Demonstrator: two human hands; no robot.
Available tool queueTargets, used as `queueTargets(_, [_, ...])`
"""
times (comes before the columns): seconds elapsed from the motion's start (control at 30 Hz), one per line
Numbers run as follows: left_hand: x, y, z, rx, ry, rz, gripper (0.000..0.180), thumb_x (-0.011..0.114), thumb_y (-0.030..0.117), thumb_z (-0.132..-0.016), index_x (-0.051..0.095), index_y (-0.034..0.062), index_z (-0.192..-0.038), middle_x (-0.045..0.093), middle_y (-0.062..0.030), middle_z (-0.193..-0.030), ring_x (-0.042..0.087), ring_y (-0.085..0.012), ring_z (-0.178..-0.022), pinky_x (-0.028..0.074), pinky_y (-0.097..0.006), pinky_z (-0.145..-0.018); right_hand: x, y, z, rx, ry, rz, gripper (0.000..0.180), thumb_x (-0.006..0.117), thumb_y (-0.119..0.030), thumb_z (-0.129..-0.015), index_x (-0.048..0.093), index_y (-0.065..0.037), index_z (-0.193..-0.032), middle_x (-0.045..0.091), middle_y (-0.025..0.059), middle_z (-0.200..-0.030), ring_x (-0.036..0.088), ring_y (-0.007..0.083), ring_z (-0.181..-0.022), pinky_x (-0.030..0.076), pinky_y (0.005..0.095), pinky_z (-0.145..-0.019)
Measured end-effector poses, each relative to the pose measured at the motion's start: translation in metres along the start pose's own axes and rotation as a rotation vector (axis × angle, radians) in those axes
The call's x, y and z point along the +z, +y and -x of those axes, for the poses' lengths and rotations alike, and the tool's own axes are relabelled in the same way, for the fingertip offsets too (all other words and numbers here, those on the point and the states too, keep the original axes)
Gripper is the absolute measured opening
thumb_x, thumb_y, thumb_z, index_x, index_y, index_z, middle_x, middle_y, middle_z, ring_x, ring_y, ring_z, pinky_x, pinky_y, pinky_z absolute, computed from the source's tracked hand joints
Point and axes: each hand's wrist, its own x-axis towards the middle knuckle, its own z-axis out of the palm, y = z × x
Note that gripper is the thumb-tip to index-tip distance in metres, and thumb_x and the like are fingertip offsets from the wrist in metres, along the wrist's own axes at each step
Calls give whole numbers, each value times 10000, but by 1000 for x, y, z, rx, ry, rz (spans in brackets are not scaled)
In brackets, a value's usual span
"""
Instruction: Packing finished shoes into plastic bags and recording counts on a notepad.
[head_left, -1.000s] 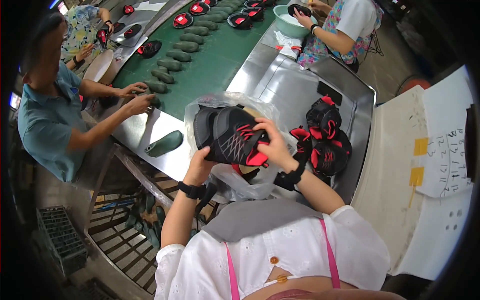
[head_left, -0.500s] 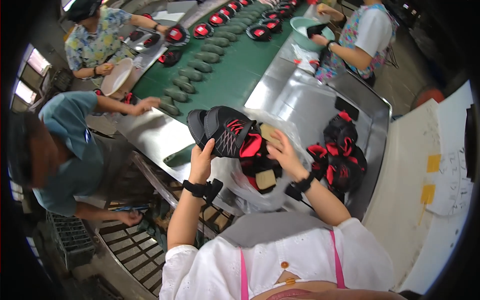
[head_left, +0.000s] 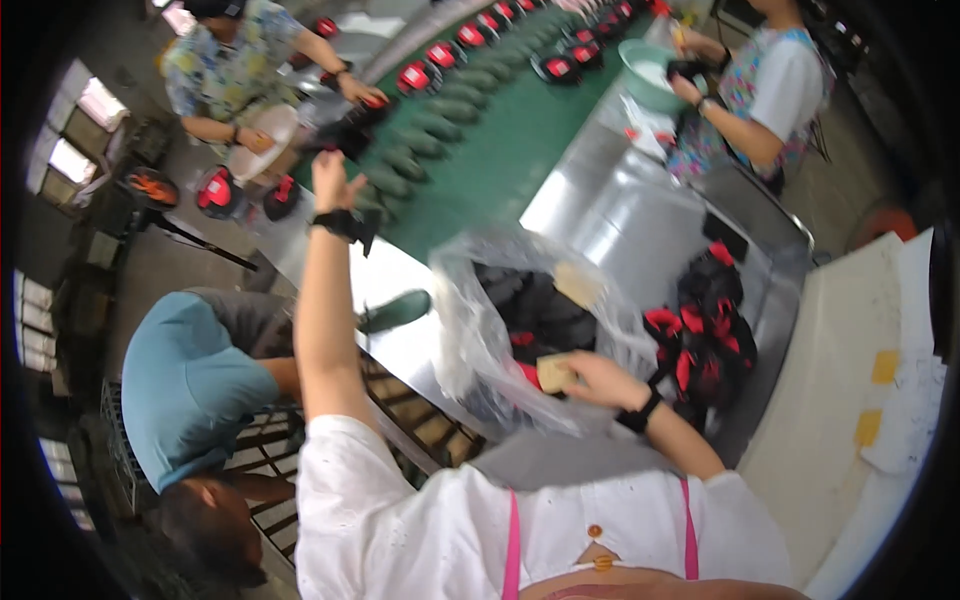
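My left hand (head_left: 336, 185) is stretched out to the far left, over the edge of the green belt. Its fingers close on a black shoe upper (head_left: 345, 128) with a bit of red lining, though blur hides the exact grip. Low over a clear plastic bag (head_left: 462, 345), my right hand (head_left: 596, 380) pinches a tan pad (head_left: 553, 373). Inside the bag lie black shoe uppers (head_left: 540, 315) with some red. A second tan pad (head_left: 578, 285) rests on top of them, towards the bag's far side.
Black and red uppers (head_left: 705, 330) are heaped on the metal table (head_left: 640, 210) to the right. Green shoe lasts (head_left: 437, 125) line the green belt (head_left: 480, 170); one last (head_left: 395, 312) lies nearer. A co-worker in blue (head_left: 205, 390) bends down at left; others sit across and at right.
My left hand has swung far left and away with the upper. My right hand has moved down to a tan pad in the bag. The co-worker in blue has bent over.
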Motion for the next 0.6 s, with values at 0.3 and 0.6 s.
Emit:
queueTargets(0.3, [74,-101,267,-81,-1640,-980,485,585,376,-819,531,31,-1157,563,-159,-1100,537,-291,-1031,428,-385,-861,-16,31,-12,194,108,-93,431,634,-204,-755,518,-2,-1118,543,179,-1039,538,334,-977,439,375,-842])
queueTargets(0.6, [66,-152,318,321,-1079,-1014,283,564,189,-782,542,-9,-983,569,-174,-947,564,-331,-880,469,-409,-763,-28,39,-63,229,769,236,549,695,-143,-667,477,-26,-1157,542,160,-994,535,311,-947,447,391,-785])
